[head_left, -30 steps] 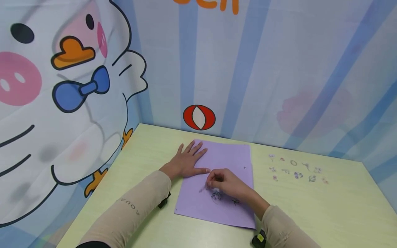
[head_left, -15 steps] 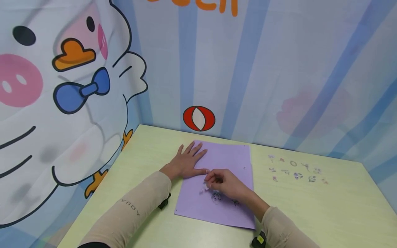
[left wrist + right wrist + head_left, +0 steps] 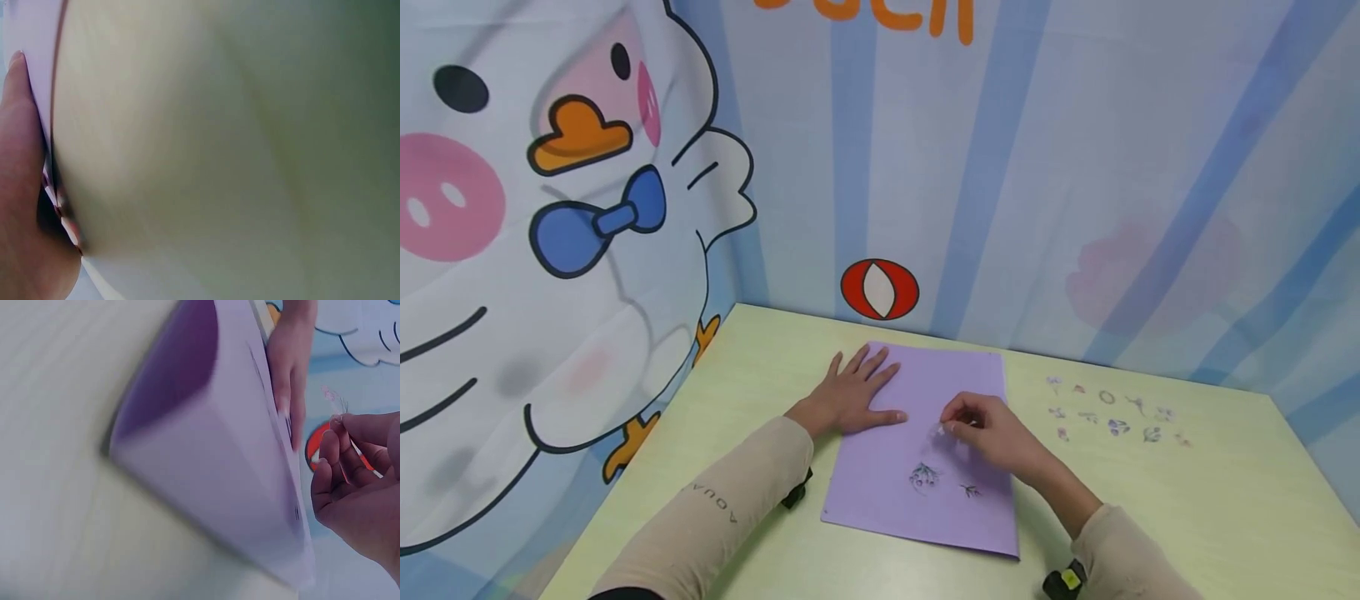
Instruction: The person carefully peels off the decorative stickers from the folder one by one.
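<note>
A purple sheet (image 3: 880,492), perhaps a folder or booklet, lies on the table. My left hand (image 3: 852,400) rests flat on its left side, fingers spread; the left wrist view shows only part of that hand (image 3: 22,181). Above the sheet's right half, my right hand (image 3: 996,433) pinches a small clear flower sticker (image 3: 331,397) between thumb and forefinger. Toward the sheet's lower part sit a round leafy flower sticker (image 3: 923,477) and, to its right, a small dark sprig sticker (image 3: 970,491). In the right wrist view, the sheet's near corner (image 3: 206,462) appears lifted or curled.
Several small flower stickers (image 3: 1117,427) lie in rows on the pale yellow table (image 3: 1187,517), right of the sheet. Behind the table hangs a cloth backdrop (image 3: 910,167) with blue stripes and a cartoon duck (image 3: 617,333).
My right hand has moved right and slightly away from me, off the spot beside my left thumb, carrying the flower sticker. The sprig sticker is now uncovered. My left hand stays put.
</note>
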Demonstrator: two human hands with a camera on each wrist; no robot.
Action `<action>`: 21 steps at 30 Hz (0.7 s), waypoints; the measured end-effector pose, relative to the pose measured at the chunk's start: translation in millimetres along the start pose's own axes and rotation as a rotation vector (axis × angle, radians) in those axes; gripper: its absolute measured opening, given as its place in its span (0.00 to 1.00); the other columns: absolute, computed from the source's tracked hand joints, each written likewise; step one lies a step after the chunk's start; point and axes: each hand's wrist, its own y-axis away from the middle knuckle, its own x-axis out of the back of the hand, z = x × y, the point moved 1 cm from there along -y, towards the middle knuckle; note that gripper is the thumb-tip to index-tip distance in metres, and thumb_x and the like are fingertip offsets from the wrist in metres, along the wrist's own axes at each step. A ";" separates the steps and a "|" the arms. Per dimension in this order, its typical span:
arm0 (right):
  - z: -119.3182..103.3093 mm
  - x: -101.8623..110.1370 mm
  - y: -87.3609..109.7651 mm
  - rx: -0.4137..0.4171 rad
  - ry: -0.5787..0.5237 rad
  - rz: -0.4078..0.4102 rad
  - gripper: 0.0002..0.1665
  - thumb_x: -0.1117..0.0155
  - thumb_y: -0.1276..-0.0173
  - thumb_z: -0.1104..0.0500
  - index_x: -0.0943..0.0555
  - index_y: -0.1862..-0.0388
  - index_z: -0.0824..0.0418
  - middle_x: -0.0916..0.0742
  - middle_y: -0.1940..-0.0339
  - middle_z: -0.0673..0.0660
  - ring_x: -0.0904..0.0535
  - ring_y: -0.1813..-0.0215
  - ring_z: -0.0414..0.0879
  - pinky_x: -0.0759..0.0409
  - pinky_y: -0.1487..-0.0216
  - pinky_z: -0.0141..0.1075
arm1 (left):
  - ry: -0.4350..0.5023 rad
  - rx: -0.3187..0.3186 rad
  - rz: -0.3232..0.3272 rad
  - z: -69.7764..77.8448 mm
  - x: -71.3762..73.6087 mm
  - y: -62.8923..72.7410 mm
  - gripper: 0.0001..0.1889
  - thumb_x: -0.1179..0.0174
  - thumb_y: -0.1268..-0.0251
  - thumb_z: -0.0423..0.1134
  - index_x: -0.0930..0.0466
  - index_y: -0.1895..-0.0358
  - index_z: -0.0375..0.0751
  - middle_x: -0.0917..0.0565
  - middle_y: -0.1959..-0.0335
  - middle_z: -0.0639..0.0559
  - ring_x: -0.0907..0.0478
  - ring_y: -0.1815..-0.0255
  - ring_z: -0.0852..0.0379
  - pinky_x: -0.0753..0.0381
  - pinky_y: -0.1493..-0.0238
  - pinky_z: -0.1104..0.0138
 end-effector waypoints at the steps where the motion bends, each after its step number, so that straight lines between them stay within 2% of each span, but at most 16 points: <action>1: 1.5 4.5 2.6 -0.016 0.000 0.017 0.04 0.34 0.23 0.64 0.14 0.54 0.61 0.13 0.60 0.57 0.22 0.61 0.50 0.22 0.63 0.35 | 0.004 -0.003 0.002 -0.2 0.3 0.1 0.52 0.58 0.30 0.81 0.52 0.12 0.56 0.56 0.11 0.49 0.65 0.11 0.41 0.60 0.19 0.33; 6: 12.4 28.4 14.0 -0.063 0.019 0.093 0.05 0.33 0.23 0.63 0.14 0.53 0.62 0.14 0.61 0.59 0.23 0.64 0.50 0.24 0.68 0.34 | -0.005 -0.009 0.003 -2.2 0.4 -0.7 0.51 0.58 0.30 0.81 0.52 0.12 0.56 0.56 0.11 0.49 0.65 0.11 0.40 0.60 0.19 0.33; 10: 24.0 48.1 21.6 -0.075 0.055 0.156 0.05 0.32 0.24 0.63 0.14 0.53 0.64 0.12 0.59 0.58 0.21 0.60 0.49 0.21 0.63 0.35 | 0.002 -0.016 -0.002 -1.7 1.0 -0.4 0.52 0.58 0.30 0.81 0.52 0.12 0.56 0.56 0.11 0.49 0.65 0.11 0.40 0.61 0.19 0.33; 15: 37.8 71.8 31.5 -0.071 0.092 0.237 0.08 0.31 0.23 0.63 0.13 0.51 0.66 0.11 0.58 0.59 0.17 0.58 0.50 0.20 0.61 0.35 | 0.005 -0.020 -0.004 -1.5 1.7 -0.3 0.52 0.59 0.30 0.81 0.53 0.12 0.55 0.56 0.11 0.48 0.65 0.11 0.39 0.61 0.19 0.32; 21: 50.0 93.9 44.6 -0.082 0.158 0.271 0.09 0.32 0.22 0.61 0.13 0.49 0.65 0.11 0.54 0.58 0.18 0.57 0.44 0.18 0.61 0.35 | 0.007 -0.019 -0.006 -2.1 -0.2 -1.4 0.52 0.60 0.31 0.81 0.53 0.12 0.56 0.57 0.11 0.49 0.66 0.11 0.40 0.61 0.19 0.32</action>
